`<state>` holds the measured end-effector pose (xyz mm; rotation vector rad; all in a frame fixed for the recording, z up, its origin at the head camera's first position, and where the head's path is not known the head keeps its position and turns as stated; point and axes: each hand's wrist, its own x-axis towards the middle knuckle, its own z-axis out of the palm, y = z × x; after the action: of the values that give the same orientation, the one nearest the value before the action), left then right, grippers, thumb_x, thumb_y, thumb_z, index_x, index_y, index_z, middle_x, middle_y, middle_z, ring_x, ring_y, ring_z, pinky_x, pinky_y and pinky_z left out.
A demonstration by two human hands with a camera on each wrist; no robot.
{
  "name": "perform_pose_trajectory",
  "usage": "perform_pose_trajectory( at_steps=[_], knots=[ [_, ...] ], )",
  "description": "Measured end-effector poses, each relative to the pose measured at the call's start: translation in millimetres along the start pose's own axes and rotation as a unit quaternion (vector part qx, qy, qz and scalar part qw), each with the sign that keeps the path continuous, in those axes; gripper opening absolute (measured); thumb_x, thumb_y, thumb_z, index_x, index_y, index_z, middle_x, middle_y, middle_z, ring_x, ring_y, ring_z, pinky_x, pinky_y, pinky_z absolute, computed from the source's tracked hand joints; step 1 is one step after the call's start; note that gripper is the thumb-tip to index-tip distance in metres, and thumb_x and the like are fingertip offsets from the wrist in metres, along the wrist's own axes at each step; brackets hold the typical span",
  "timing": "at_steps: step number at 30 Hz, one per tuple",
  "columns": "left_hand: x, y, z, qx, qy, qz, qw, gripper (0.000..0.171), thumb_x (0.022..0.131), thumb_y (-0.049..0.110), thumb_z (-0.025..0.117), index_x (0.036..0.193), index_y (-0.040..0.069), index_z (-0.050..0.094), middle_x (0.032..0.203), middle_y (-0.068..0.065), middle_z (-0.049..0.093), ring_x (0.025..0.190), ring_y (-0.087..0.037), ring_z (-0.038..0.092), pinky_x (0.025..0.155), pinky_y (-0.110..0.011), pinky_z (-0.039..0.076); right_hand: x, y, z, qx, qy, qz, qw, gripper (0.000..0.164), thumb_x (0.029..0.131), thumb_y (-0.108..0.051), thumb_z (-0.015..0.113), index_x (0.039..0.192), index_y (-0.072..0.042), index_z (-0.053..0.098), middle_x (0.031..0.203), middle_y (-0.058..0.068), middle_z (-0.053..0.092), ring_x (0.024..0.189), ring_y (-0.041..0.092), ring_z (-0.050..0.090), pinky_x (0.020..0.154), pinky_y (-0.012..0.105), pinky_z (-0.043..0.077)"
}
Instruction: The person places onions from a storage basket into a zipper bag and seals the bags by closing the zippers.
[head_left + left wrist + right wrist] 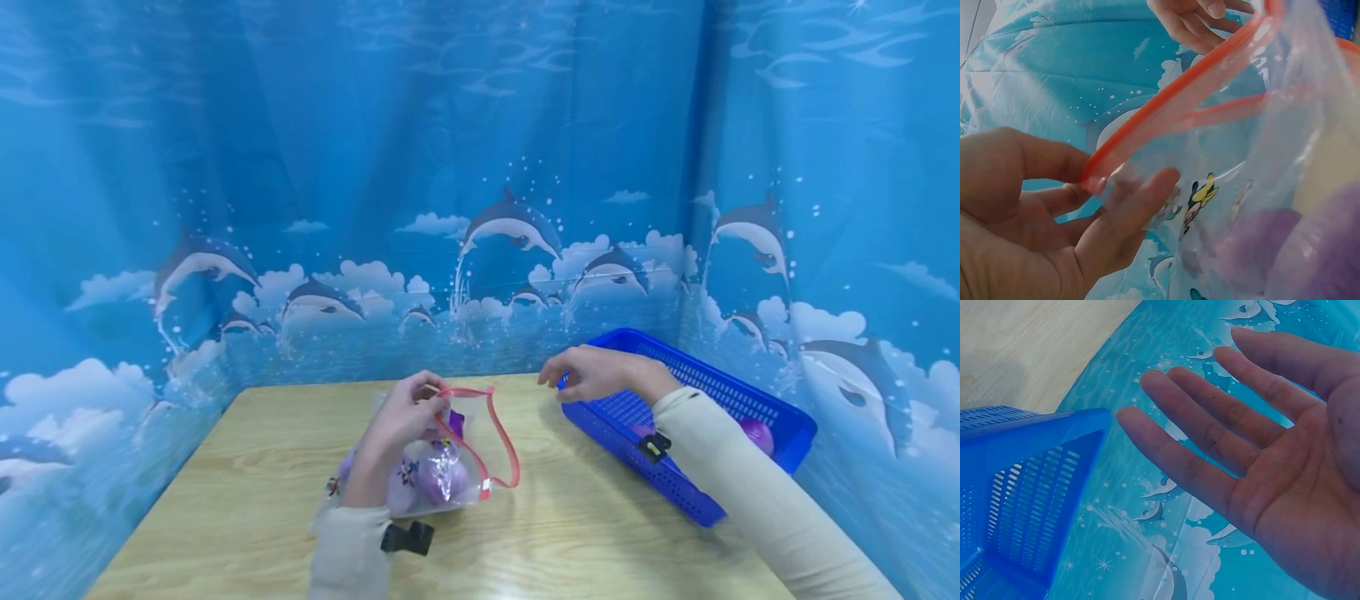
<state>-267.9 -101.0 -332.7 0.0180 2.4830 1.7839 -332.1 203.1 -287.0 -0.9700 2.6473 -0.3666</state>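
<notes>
Left hand (401, 417): grips the bag at its red-edged mouth.
Clear bag (504, 437): on the worktop (262, 450), left of the basket, its mouth gaping toward the right; purple balls (442, 479) show through the printed plastic.
Right hand (1291, 469): wide, fingers extended and spread apart, by the basket's left end.
Blue basket (645, 475): perforated, at the worktop's right side, set at a slant; a purple-pink ball (757, 435) lies at its right end.
Backdrop (360, 167): blue sheeting printed with leaping dolphins.
</notes>
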Motion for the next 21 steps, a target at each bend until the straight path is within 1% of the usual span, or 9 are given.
perform_pose_trajectory(
  at_steps=[2, 5, 9, 11, 14, 17, 21],
  knots=[
    [-0.9, -2.0, -1.3, 0.0, -0.02, -0.003, 0.9998, 0.016, 0.102, 0.006, 0.056, 0.116, 0.006, 0.064, 0.104, -0.015, 0.066, 0.091, -0.025, 0.066, 0.075, -0.035, 0.065, -0.6, 1.0, 1.0, 0.002, -0.001, 0.006, 1.0, 0.036, 0.101, -0.021, 0.065, 0.136, -0.016, 0.064, 0.132, 0.006, 0.069, 0.119, 0.027, 0.068, 0.096, 0.039, 0.061],
    [-2.3, -5.5, -3.2, -0.007, -0.045, -0.007, 0.9989, 0.014, 0.102, 0.006, 0.059, 0.115, 0.007, 0.065, 0.101, -0.013, 0.067, 0.091, -0.024, 0.066, 0.075, -0.036, 0.065, -1.3, 2.8, 1.8, 0.002, -0.003, 0.004, 1.0, 0.036, 0.1, -0.019, 0.065, 0.136, -0.016, 0.064, 0.131, 0.006, 0.069, 0.118, 0.027, 0.069, 0.095, 0.039, 0.061],
    [-3.3, -9.3, -5.9, -0.015, -0.066, 0.004, 0.9977, 0.013, 0.101, 0.006, 0.059, 0.112, 0.007, 0.065, 0.099, -0.013, 0.068, 0.092, -0.023, 0.066, 0.075, -0.037, 0.065, -3.7, 5.5, 1.8, -0.003, -0.005, -0.003, 1.0, 0.036, 0.1, -0.017, 0.065, 0.135, -0.013, 0.064, 0.13, 0.009, 0.07, 0.118, 0.03, 0.069, 0.094, 0.039, 0.062],
    [-3.4, -9.5, -7.1, -0.016, -0.071, 0.008, 0.9974, 0.013, 0.101, 0.006, 0.059, 0.112, 0.007, 0.065, 0.098, -0.012, 0.067, 0.092, -0.023, 0.065, 0.076, -0.038, 0.065, -5.7, 6.8, 1.4, -0.001, -0.006, 0.004, 1.0, 0.036, 0.1, -0.017, 0.065, 0.135, -0.013, 0.064, 0.13, 0.008, 0.07, 0.119, 0.031, 0.069, 0.095, 0.039, 0.061],
    [-2.9, -8.7, -8.2, -0.013, -0.076, 0.003, 0.997, 0.013, 0.101, 0.007, 0.059, 0.112, 0.008, 0.065, 0.098, -0.012, 0.067, 0.093, -0.024, 0.066, 0.078, -0.039, 0.065, -9.2, 10.5, 0.3, -0.003, -0.006, 0.015, 1.0, 0.036, 0.1, -0.018, 0.066, 0.135, -0.014, 0.064, 0.131, 0.008, 0.069, 0.121, 0.031, 0.068, 0.096, 0.04, 0.061],
    [-1.9, -7.8, -7.2, -0.011, -0.075, -0.004, 0.9971, 0.012, 0.101, 0.007, 0.06, 0.111, 0.009, 0.066, 0.098, -0.012, 0.068, 0.093, -0.024, 0.066, 0.078, -0.039, 0.065, -12.9, 14.5, -2.0, -0.009, -0.006, 0.023, 1.0, 0.035, 0.1, -0.018, 0.067, 0.134, -0.015, 0.065, 0.132, 0.01, 0.069, 0.121, 0.032, 0.068, 0.096, 0.041, 0.061],
    [-0.9, -8.1, -6.3, -0.01, -0.077, -0.005, 0.997, 0.011, 0.101, 0.007, 0.06, 0.11, 0.009, 0.065, 0.097, -0.012, 0.067, 0.092, -0.024, 0.066, 0.076, -0.039, 0.065, -18.9, 21.7, -6.6, -0.027, -0.014, 0.027, 0.999, 0.034, 0.099, -0.017, 0.067, 0.132, -0.015, 0.066, 0.13, 0.012, 0.07, 0.119, 0.031, 0.068, 0.096, 0.042, 0.061]
  ],
)
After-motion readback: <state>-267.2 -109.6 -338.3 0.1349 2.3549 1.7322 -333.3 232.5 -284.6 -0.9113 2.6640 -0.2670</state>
